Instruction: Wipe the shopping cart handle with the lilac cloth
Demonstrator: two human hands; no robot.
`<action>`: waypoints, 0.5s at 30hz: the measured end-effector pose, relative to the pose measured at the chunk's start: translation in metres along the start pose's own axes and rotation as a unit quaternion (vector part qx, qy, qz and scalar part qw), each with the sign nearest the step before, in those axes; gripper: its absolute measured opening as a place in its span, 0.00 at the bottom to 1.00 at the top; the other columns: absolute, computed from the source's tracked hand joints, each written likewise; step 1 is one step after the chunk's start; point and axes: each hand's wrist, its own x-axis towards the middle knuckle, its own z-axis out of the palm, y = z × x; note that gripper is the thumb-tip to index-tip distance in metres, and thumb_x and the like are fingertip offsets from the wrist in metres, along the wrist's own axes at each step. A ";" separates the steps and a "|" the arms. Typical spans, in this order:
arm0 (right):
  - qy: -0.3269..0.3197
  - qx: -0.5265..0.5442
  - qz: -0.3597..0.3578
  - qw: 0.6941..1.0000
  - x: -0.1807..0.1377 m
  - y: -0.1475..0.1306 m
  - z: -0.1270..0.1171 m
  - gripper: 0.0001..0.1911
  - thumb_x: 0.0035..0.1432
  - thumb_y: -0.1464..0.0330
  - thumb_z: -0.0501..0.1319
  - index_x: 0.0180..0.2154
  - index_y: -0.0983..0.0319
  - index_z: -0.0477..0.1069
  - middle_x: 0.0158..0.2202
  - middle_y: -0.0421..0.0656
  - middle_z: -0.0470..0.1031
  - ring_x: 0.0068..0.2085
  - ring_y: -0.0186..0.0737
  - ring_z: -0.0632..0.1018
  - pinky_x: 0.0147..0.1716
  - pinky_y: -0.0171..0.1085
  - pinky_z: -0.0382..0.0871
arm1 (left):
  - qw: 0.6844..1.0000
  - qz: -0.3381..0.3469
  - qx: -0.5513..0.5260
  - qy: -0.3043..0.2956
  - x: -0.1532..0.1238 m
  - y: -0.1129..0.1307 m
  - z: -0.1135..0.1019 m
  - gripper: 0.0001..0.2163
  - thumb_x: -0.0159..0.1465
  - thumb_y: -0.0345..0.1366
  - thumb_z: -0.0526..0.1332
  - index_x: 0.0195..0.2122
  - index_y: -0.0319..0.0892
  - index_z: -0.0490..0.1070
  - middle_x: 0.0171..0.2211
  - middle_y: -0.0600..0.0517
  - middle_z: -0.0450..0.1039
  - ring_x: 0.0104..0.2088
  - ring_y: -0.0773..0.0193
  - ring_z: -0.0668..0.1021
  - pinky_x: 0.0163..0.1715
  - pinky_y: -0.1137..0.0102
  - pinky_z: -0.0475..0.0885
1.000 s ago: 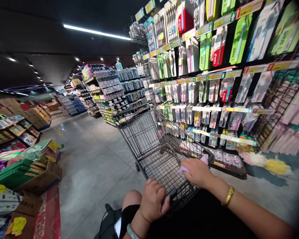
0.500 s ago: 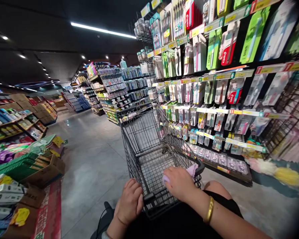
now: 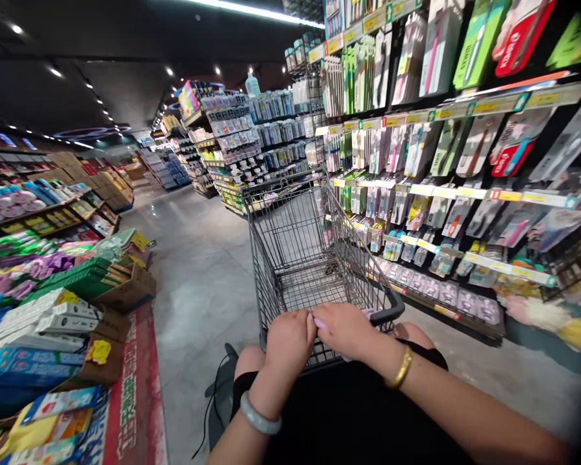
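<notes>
A dark wire shopping cart [image 3: 300, 294] stands in front of me, with only its wire grid seen inside. My right hand [image 3: 343, 328] is closed over the cart's handle [image 3: 390, 310], pressing a lilac cloth [image 3: 321, 323] against it; just small parts of the cloth show. Right beside it, my left hand [image 3: 290, 336] curls its fingers over the handle's left part, thumb side touching the right hand. Its palm side is hidden, so whether it also pinches the cloth cannot be seen.
Shelves of hanging toothbrush packs [image 3: 407, 148] line the right side, close to the cart. Along the left, cardboard boxes [image 3: 126, 284] and packaged goods sit on a red printed strip [image 3: 142, 387]. Grey floor [image 3: 198, 258] runs ahead between them toward further shelves [image 3: 232, 142].
My left hand has moved right along the handle to meet my right hand. The right hand has shifted slightly left and up in view. The camera view has tilted down and turned left.
</notes>
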 end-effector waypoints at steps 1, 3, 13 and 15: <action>-0.009 -0.009 0.006 1.000 -0.004 0.008 -0.002 0.08 0.60 0.67 0.54 0.37 0.60 0.70 0.36 0.43 0.74 0.37 0.40 0.74 0.36 0.36 0.60 | 0.999 -0.020 0.011 -0.022 0.002 0.002 0.003 0.20 0.71 0.39 0.45 0.31 0.39 0.73 0.26 0.47 0.75 0.29 0.59 0.77 0.36 0.64 0.71; -0.013 -0.033 0.034 0.999 -0.011 0.023 -0.006 0.08 0.61 0.66 0.53 0.35 0.60 0.69 0.34 0.43 0.73 0.36 0.40 0.74 0.34 0.36 0.58 | 0.997 -0.036 0.028 -0.065 0.005 0.003 0.007 0.26 0.71 0.43 0.42 0.28 0.38 0.74 0.23 0.45 0.74 0.27 0.58 0.78 0.30 0.66 0.70; -0.027 -0.021 0.056 0.998 0.008 -0.006 0.005 0.10 0.63 0.65 0.51 0.38 0.60 0.69 0.36 0.45 0.76 0.37 0.41 0.75 0.34 0.37 0.58 | 0.994 -0.023 0.039 -0.102 0.001 0.003 0.005 0.21 0.70 0.37 0.45 0.31 0.37 0.77 0.25 0.44 0.76 0.29 0.54 0.80 0.30 0.63 0.71; -0.055 -0.046 0.061 0.996 0.007 0.010 -0.002 0.11 0.62 0.65 0.51 0.35 0.60 0.70 0.34 0.46 0.76 0.35 0.42 0.76 0.32 0.37 0.57 | 0.995 -0.042 0.045 -0.081 -0.003 0.002 0.005 0.24 0.70 0.38 0.44 0.29 0.37 0.78 0.24 0.43 0.76 0.28 0.54 0.79 0.30 0.64 0.71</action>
